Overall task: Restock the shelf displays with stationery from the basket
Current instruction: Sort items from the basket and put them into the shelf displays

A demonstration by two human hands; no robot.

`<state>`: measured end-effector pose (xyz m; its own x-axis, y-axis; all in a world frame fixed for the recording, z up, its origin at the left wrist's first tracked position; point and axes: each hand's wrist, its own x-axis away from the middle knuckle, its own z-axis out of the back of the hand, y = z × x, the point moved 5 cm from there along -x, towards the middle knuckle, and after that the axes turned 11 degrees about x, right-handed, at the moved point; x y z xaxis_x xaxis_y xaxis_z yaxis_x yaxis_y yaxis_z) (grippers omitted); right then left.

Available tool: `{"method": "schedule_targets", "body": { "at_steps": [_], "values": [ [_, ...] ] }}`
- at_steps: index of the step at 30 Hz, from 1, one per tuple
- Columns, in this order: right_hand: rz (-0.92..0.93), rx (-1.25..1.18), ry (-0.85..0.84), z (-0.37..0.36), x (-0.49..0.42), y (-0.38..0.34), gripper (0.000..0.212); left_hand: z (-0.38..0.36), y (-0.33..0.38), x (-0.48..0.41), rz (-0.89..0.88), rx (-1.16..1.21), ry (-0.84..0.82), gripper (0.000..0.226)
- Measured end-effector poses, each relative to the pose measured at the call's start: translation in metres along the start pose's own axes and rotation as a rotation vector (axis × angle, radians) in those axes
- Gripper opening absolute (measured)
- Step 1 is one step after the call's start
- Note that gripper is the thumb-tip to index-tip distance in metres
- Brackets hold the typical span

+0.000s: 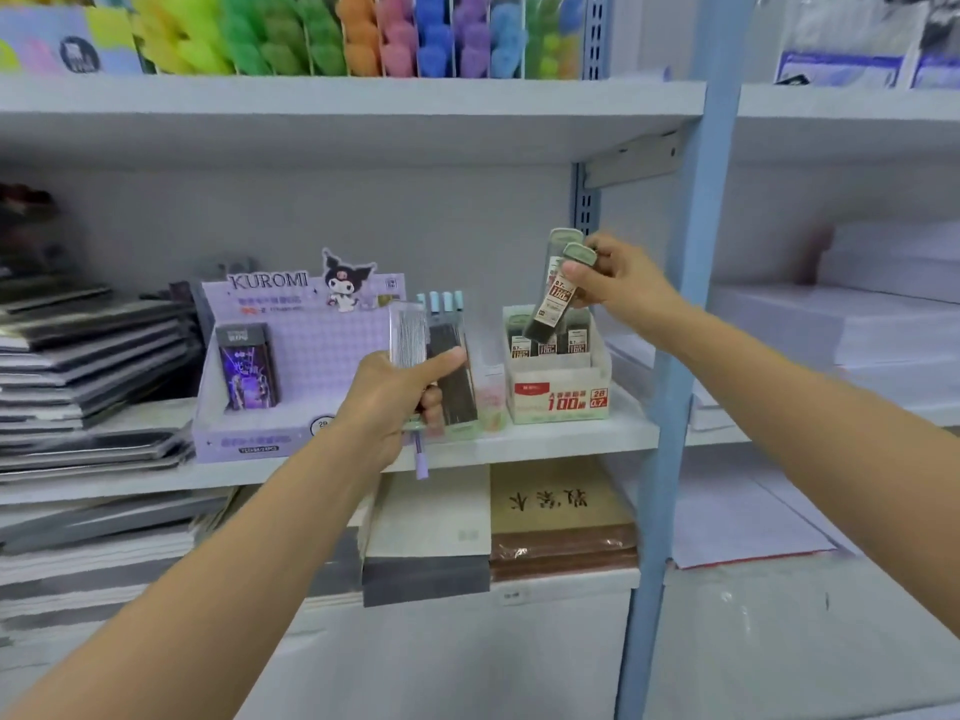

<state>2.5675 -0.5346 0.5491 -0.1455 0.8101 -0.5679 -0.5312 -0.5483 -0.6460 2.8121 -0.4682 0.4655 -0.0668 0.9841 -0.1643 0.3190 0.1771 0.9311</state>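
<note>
the clear case (410, 335) and the lead cases (558, 293) are formed of glossy transparent plastic. the display box (561, 387) is made of smooth printed card. the shelf (545, 439) is finished in matt painted metal.

Clear plastic lead cases (553, 298), grey-green caps: two in right hand (618, 283), three in white cardboard display box (561, 402), uncounted bunch in left hand (392, 402). Purple Kuromi cardboard display box (317, 350): one. Dark purple case (248, 368): one.
</note>
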Motion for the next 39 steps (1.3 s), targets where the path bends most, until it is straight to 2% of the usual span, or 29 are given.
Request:
{"method": "schedule_targets", "body": {
  "at_steps": [3,7,10,15,20,23,27,32,36,39],
  "values": [
    [0.027,0.138,0.014,-0.007,-0.012,0.009,0.009,0.001,0.003,-0.01,-0.057,-0.047,-0.008,0.02],
    [0.002,0.334,0.034,-0.003,-0.021,0.021,0.014,0.0,0.002,-0.017,-0.086,-0.053,-0.025,0.02],
    [0.003,0.389,0.024,0.0,-0.023,0.025,0.012,0.0,-0.001,-0.02,-0.1,-0.056,-0.027,0.021],
    [0.009,0.333,-0.019,-0.007,-0.022,0.028,0.011,0.002,-0.007,-0.021,-0.106,-0.046,-0.032,0.022],
    [0.062,0.105,-0.106,-0.009,-0.017,0.017,0.019,0.007,-0.01,-0.022,-0.115,-0.028,-0.04,0.023],
    [0.076,0.202,-0.16,-0.024,-0.012,0.016,0.013,0.007,-0.01,-0.023,-0.117,-0.022,-0.034,0.022],
    [0.083,0.276,-0.138,-0.041,-0.013,0.018,0.009,0.008,-0.011,-0.022,-0.117,-0.014,-0.037,0.022],
    [0.109,0.323,-0.292,-0.052,-0.013,0.022,0.03,0.01,-0.01,-0.022,-0.108,-0.015,-0.031,0.022],
    [0.143,0.487,-0.185,-0.054,-0.02,0.022,0.021,0.009,-0.009,-0.021,-0.098,-0.019,-0.042,0.024],
    [0.157,0.577,-0.091,-0.055,-0.021,0.024,0.03,0.006,-0.009,-0.02,-0.089,-0.021,-0.044,0.022]
  ]
}}
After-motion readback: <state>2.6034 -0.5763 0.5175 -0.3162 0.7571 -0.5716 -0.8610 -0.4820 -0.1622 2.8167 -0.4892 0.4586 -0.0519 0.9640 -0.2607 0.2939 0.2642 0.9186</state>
